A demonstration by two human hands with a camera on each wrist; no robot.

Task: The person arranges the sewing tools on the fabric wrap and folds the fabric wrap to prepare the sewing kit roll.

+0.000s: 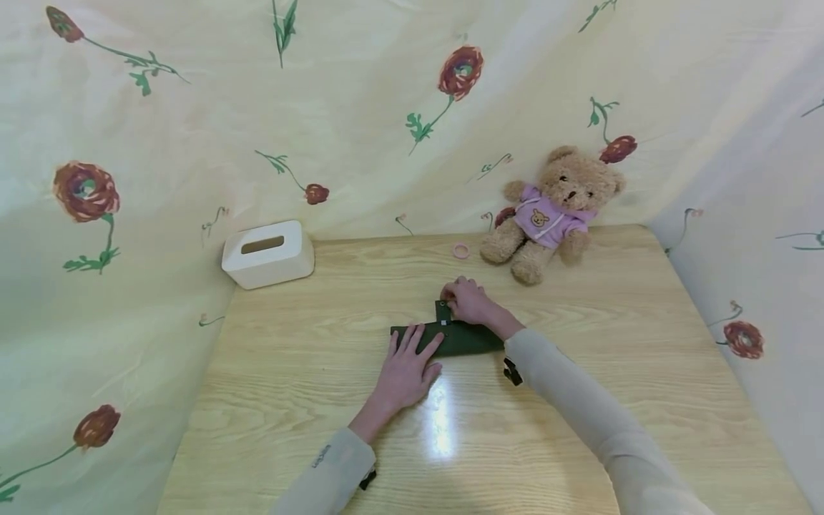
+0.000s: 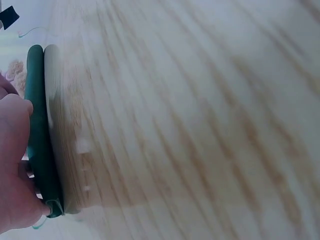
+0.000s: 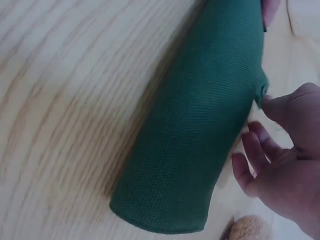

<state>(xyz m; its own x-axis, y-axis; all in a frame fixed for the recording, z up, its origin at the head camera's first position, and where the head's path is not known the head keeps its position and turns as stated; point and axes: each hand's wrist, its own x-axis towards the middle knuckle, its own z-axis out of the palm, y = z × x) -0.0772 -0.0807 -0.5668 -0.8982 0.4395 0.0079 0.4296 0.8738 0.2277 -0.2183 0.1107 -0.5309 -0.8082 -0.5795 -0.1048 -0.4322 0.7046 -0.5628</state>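
Observation:
A long, dark green folded fabric pouch [image 1: 473, 342] lies flat on the wooden table, with a short snap strap [image 1: 441, 310] sticking up from its far edge. Spread fingers of my left hand [image 1: 400, 375] rest on the pouch's left part. My right hand [image 1: 472, 302] pinches the strap by its end, just beyond the pouch. In the right wrist view the textured pouch [image 3: 185, 130] runs diagonally, and the thumb of my right hand [image 3: 287, 165] meets the strap's snap [image 3: 262, 90]. The left wrist view catches the rolled edge of the pouch [image 2: 41, 145] beside my left hand [image 2: 15, 165].
At the table's back left stands a white tissue box [image 1: 269, 255]. A teddy bear [image 1: 550, 218] in a purple hoodie sits at the back right, with a small pink ring [image 1: 460, 251] to its left. Flowered cloth [image 1: 360, 129] hangs behind the table [image 1: 290, 372].

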